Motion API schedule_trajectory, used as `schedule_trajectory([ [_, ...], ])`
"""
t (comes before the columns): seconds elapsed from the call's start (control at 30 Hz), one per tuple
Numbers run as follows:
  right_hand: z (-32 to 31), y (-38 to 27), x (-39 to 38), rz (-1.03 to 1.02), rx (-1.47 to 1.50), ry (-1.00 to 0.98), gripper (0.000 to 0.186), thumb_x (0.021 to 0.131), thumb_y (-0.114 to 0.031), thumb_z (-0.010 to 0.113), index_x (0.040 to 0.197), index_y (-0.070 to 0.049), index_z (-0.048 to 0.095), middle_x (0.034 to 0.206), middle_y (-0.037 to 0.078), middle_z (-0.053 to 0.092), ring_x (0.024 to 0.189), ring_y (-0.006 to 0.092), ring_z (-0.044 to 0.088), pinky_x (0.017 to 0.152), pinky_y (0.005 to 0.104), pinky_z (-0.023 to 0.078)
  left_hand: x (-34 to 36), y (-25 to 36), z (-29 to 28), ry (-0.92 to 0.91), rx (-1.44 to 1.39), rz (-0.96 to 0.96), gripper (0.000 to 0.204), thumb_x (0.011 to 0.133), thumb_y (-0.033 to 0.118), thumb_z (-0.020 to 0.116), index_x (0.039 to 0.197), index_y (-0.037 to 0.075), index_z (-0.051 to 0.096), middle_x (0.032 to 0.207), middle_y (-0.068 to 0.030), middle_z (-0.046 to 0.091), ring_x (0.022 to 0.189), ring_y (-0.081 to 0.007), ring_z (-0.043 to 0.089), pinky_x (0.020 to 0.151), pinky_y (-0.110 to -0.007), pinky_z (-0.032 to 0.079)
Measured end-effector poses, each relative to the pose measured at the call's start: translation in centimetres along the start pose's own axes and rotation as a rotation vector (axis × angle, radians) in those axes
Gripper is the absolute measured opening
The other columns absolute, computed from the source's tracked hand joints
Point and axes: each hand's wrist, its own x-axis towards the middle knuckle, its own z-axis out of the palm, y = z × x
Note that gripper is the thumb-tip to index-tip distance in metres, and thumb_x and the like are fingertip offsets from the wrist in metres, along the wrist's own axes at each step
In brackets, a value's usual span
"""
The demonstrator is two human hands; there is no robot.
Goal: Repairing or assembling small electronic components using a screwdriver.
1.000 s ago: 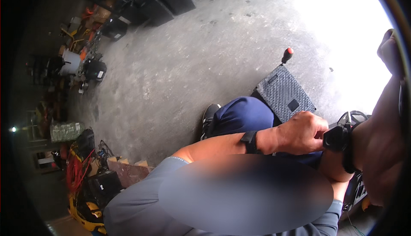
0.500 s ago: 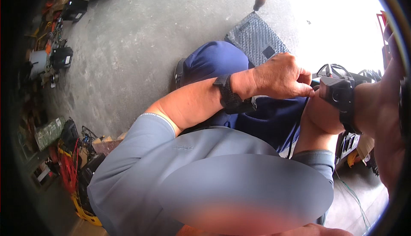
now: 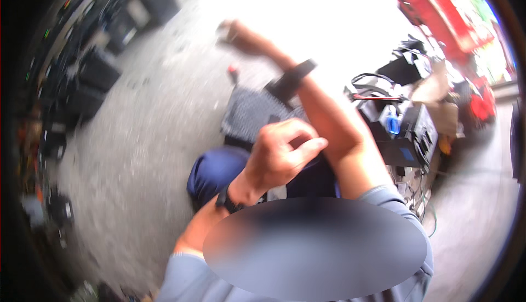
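My left hand (image 3: 282, 154) is in front of my body, just left of my right forearm. Its fingers are curled round to meet the thumb, and anything pinched at the tips is too small to make out. My right hand (image 3: 241, 36) is stretched far forward above the concrete floor, its fingers smeared by motion. Each wrist wears a black strap, the right one (image 3: 290, 83) carrying a dark device. Beneath my arms, beyond my left knee, lies a dark box with a ribbed top (image 3: 246, 113). A red-tipped tool (image 3: 234, 73) stands by its far edge.
To my right stands a black case (image 3: 408, 143) with cables and a blue piece on it. Cardboard (image 3: 444, 113) and a red object (image 3: 482, 104) are behind it. Several black boxes (image 3: 96, 72) line the left side. Red panels (image 3: 438, 6) are at the far right.
My right arm has swung from the right side to far forward and left. My left hand has come away from it and nearer my body. The view has turned, showing more on the right.
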Motion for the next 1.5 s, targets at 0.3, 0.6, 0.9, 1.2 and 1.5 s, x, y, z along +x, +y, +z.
schedule_trajectory([
  [0.3,5.3,-1.1,-3.3,0.157,-0.578,-0.256,0.041,0.086,-0.048,0.067,0.091,-0.009,0.075,0.093,0.015,0.072,0.09,0.033,0.07,0.078,0.0432,0.056,-1.0,0.1,-0.6,0.017,-0.11,-0.103,0.01,0.086,0.007,0.074,0.082,0.001,0.066,0.068,-0.0031,0.064,0.062,-0.0078,0.057,0.057,-0.025,0.046],
  [0.6,6.3,0.9,-4.1,-0.11,-0.636,-0.09,0.02,0.083,-0.019,0.068,0.099,-0.007,0.065,0.095,0.018,0.066,0.088,0.0367,0.068,0.075,0.0457,0.055,-1.0,0.1,-1.0,-0.022,-0.073,-0.093,0.01,0.087,0.008,0.074,0.084,0.001,0.068,0.071,0.0006,0.064,0.067,-0.0052,0.054,0.061,-0.023,0.045],
  [0.9,5.8,1.2,-4.3,-0.035,-0.62,-0.178,0.025,0.089,-0.028,0.062,0.1,-0.006,0.064,0.099,0.021,0.067,0.093,0.0381,0.068,0.078,0.0456,0.055,-0.5,-0.1,-0.3,-0.037,-0.05,-0.121,0.011,0.087,0.01,0.074,0.084,0.001,0.069,0.071,-0.0002,0.065,0.067,-0.0052,0.055,0.061,-0.023,0.046],
  [1.2,6.0,0.5,-4.5,0.058,-0.654,-0.276,0.032,0.088,-0.031,0.066,0.108,-0.007,0.062,0.109,0.02,0.062,0.097,0.037,0.066,0.081,0.0461,0.055,-0.6,-0.1,-0.3,-0.036,-0.041,-0.125,0.012,0.086,0.011,0.075,0.084,0.001,0.068,0.072,-0.0015,0.066,0.067,-0.0063,0.057,0.062,-0.024,0.048],
  [1.5,5.7,0.5,-4.4,0.085,-0.657,-0.347,0.021,0.087,-0.018,0.061,0.105,-0.007,0.062,0.11,0.021,0.062,0.099,0.0367,0.066,0.082,0.0444,0.055,-0.6,-0.4,-0.4,-0.053,-0.055,-0.141,0.012,0.087,0.011,0.075,0.085,0.001,0.068,0.071,0.0001,0.065,0.067,-0.0054,0.055,0.061,-0.023,0.047],
])
